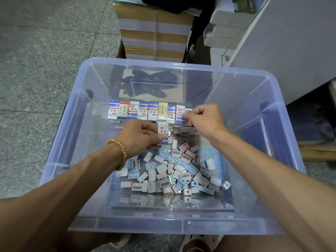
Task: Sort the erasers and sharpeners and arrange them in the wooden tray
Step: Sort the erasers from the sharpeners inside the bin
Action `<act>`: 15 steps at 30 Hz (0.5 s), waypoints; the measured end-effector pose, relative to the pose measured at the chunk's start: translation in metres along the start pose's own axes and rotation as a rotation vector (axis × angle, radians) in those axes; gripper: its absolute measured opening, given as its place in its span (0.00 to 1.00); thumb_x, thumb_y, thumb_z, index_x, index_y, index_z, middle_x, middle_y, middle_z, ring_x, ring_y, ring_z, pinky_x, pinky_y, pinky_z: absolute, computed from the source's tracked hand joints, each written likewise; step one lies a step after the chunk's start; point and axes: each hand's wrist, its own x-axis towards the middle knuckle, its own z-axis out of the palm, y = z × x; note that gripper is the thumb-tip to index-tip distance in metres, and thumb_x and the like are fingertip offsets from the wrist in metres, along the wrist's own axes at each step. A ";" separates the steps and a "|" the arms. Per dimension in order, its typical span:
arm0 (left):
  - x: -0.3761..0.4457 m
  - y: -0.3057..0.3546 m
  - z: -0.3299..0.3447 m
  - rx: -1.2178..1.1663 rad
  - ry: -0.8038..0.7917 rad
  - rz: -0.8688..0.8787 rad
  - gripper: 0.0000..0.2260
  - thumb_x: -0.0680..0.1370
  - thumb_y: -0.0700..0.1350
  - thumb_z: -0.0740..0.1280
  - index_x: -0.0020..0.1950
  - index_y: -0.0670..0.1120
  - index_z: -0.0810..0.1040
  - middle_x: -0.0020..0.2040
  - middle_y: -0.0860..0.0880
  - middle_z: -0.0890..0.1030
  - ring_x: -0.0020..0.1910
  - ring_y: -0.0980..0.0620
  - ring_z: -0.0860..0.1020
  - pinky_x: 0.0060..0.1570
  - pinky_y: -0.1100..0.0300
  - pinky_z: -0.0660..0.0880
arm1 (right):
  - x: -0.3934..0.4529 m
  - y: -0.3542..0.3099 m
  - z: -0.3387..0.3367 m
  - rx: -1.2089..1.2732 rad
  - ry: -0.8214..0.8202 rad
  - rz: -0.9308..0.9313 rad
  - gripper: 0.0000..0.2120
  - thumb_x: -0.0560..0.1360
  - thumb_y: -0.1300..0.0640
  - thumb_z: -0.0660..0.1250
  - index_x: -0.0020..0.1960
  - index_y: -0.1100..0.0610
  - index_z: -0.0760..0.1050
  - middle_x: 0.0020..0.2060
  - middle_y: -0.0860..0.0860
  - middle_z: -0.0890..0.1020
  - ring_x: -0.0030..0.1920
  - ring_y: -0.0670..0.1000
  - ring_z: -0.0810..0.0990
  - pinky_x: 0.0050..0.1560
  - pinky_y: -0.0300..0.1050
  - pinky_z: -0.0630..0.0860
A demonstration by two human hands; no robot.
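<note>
A clear plastic bin (283,99) holds the stock. Along its far side stands a row of boxed erasers (143,110), white with blue and red print, stacked in layers. In the near half lies a loose heap of several small sharpeners (174,171), pink, blue and grey. My left hand (140,138), a bead bracelet on its wrist, grips one white eraser (163,132) just in front of the row. My right hand (205,118) is at the row's right end, its fingers pinched on an eraser (187,114) there. No wooden tray is in view.
The bin sits on a speckled stone floor (36,70). Behind it rises a stack of bundled paper (154,33), with white boxes (223,28) and a grey cabinet (291,42) at the right. My sandalled feet (196,244) show below the bin.
</note>
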 end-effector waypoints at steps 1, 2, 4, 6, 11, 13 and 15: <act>0.001 0.003 0.003 -0.009 -0.007 0.011 0.05 0.73 0.34 0.72 0.46 0.40 0.78 0.37 0.40 0.82 0.33 0.54 0.82 0.33 0.66 0.78 | -0.010 -0.001 -0.006 0.111 -0.130 0.025 0.12 0.76 0.52 0.72 0.39 0.60 0.83 0.34 0.54 0.84 0.31 0.48 0.78 0.34 0.43 0.74; 0.002 0.006 0.005 -0.009 -0.023 0.022 0.05 0.73 0.34 0.72 0.47 0.40 0.79 0.39 0.40 0.83 0.33 0.53 0.83 0.34 0.66 0.78 | -0.021 -0.002 -0.011 0.225 -0.296 0.060 0.11 0.77 0.52 0.71 0.42 0.60 0.82 0.33 0.53 0.84 0.30 0.49 0.78 0.31 0.42 0.73; 0.006 0.009 0.010 -0.029 -0.076 0.029 0.08 0.72 0.34 0.73 0.49 0.38 0.79 0.38 0.42 0.84 0.34 0.53 0.83 0.35 0.65 0.79 | -0.037 -0.001 -0.016 0.294 -0.522 0.062 0.08 0.77 0.55 0.71 0.43 0.60 0.81 0.34 0.52 0.83 0.33 0.49 0.80 0.30 0.39 0.74; 0.012 0.011 0.015 -0.044 -0.109 0.028 0.10 0.71 0.34 0.73 0.51 0.37 0.79 0.38 0.43 0.83 0.35 0.52 0.83 0.35 0.64 0.79 | -0.041 0.004 -0.015 0.259 -0.515 0.049 0.08 0.78 0.60 0.71 0.40 0.59 0.78 0.34 0.54 0.81 0.34 0.50 0.81 0.30 0.39 0.75; 0.029 0.015 0.026 0.648 0.123 0.480 0.08 0.74 0.47 0.73 0.50 0.46 0.82 0.41 0.51 0.83 0.43 0.51 0.81 0.47 0.58 0.79 | -0.013 0.013 -0.021 0.248 -0.223 0.127 0.11 0.79 0.62 0.68 0.37 0.59 0.77 0.31 0.55 0.78 0.27 0.48 0.77 0.29 0.41 0.74; 0.038 0.019 0.025 0.941 0.177 0.706 0.12 0.74 0.51 0.71 0.55 0.49 0.80 0.48 0.50 0.80 0.49 0.51 0.77 0.52 0.55 0.76 | 0.006 0.019 -0.020 0.192 -0.144 0.131 0.12 0.78 0.61 0.69 0.35 0.58 0.79 0.31 0.55 0.78 0.27 0.49 0.75 0.33 0.46 0.77; 0.052 0.019 0.026 1.131 0.148 0.834 0.16 0.75 0.52 0.71 0.60 0.49 0.78 0.55 0.49 0.78 0.55 0.48 0.74 0.55 0.53 0.72 | 0.017 0.022 -0.011 0.114 -0.120 0.121 0.13 0.76 0.59 0.72 0.33 0.58 0.80 0.30 0.53 0.79 0.31 0.52 0.76 0.41 0.54 0.81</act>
